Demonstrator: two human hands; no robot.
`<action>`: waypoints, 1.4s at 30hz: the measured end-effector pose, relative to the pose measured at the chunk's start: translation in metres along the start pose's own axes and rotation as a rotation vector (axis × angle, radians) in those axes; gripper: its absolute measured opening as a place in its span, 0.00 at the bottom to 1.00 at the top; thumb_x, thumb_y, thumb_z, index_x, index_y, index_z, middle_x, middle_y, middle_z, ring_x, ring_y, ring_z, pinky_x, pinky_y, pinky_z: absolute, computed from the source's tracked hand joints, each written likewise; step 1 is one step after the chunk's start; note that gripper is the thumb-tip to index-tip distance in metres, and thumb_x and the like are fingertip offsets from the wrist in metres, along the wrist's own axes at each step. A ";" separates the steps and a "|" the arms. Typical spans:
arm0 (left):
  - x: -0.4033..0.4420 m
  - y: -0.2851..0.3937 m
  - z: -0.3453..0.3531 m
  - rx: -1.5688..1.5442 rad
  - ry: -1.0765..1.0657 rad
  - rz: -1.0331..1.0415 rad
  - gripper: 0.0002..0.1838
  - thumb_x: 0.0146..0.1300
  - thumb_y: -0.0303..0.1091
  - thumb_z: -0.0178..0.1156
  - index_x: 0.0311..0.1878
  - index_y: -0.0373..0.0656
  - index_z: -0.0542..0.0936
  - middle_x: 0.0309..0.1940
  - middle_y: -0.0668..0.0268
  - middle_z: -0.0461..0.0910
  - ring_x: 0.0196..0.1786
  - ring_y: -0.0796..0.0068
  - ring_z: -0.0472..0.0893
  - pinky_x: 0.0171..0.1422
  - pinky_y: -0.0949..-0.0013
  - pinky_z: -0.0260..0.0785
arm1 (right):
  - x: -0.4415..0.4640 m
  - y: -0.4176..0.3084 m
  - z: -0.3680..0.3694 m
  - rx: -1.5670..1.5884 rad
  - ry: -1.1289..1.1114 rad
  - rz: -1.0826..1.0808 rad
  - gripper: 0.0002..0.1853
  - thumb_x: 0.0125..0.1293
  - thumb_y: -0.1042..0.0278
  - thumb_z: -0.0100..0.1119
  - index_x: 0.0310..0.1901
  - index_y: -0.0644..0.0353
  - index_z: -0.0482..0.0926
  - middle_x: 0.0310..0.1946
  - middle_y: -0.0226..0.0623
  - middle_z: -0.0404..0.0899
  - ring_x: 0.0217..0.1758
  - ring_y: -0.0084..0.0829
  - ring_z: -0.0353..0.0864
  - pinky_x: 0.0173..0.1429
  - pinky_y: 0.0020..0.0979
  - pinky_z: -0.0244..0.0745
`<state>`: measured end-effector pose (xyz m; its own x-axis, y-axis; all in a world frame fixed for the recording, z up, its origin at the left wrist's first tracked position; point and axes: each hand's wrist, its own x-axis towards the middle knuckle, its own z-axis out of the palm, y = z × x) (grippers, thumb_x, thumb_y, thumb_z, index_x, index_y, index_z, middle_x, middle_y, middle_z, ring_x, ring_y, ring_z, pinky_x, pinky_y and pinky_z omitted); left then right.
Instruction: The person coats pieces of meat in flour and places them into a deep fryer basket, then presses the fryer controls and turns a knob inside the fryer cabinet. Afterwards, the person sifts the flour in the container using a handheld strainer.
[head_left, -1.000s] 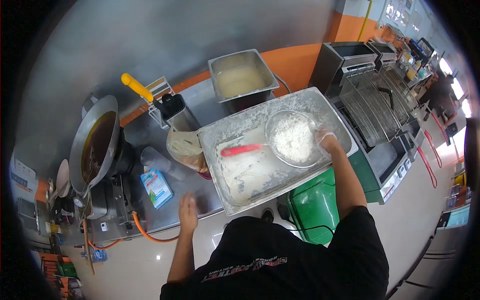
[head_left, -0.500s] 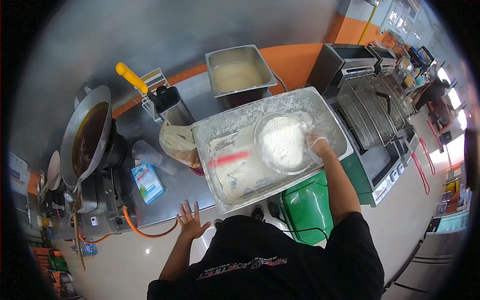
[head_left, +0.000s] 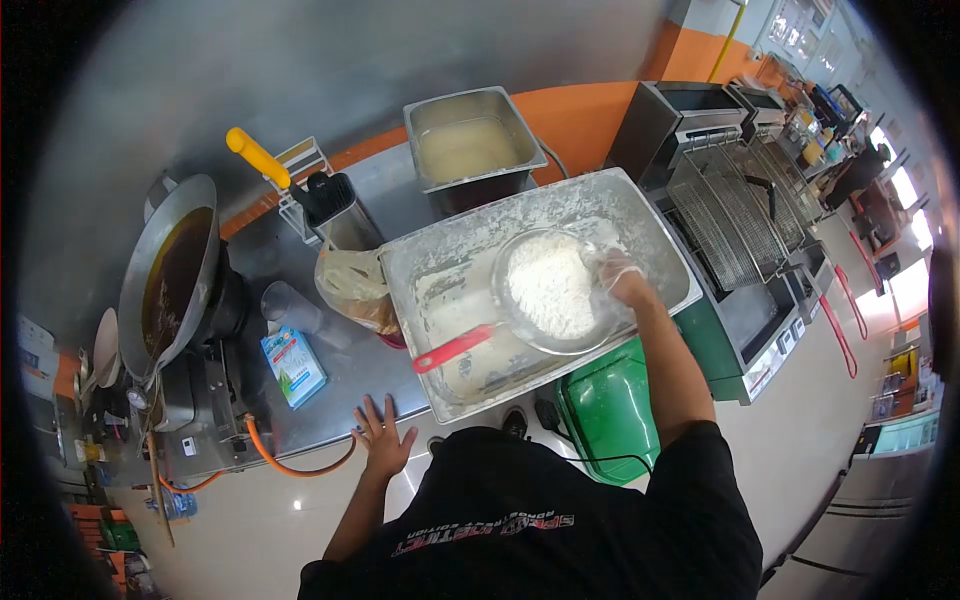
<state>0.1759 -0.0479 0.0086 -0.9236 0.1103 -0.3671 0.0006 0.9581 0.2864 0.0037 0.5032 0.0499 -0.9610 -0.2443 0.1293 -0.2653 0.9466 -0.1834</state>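
A wide metal tray (head_left: 430,270) dusted with white powder lies across the counter. In it sits a round sieve (head_left: 556,350) with a red handle (head_left: 452,349), heaped with white powder (head_left: 549,285). My right hand (head_left: 619,280), in a clear plastic glove, is at the right side of the sieve, its fingers bent at the powder's edge; whether they grip anything is hidden. My left hand (head_left: 383,437) is bare, with fingers spread, at the counter's front edge, and holds nothing.
A wok of dark oil (head_left: 205,265) stands at the left. Near it are a blue-white box (head_left: 294,367), a clear cup (head_left: 292,306) and a plastic bag (head_left: 352,282). A deep metal pan (head_left: 470,150) stands behind the tray. Fryer baskets (head_left: 725,210) and a green bin (head_left: 607,410) are at the right.
The sieve and its red handle have turned and shifted within the tray, with my right hand beside them. My left hand has lowered to the counter edge and its fingers have spread.
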 end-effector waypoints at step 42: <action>0.070 -0.019 -0.037 0.015 0.418 0.272 0.29 0.55 0.38 0.54 0.62 0.40 0.68 0.68 0.50 0.58 0.71 0.45 0.55 0.74 0.44 0.45 | -0.009 0.039 0.009 0.257 -0.167 0.447 0.19 0.67 0.59 0.48 0.51 0.66 0.74 0.42 0.45 0.80 0.43 0.34 0.79 0.51 0.33 0.72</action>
<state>0.0967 -0.0684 0.0103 -0.9640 0.2440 0.1057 0.2651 0.9134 0.3088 0.0018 0.5402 0.0332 -0.9783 0.1201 -0.1690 0.1817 0.8892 -0.4199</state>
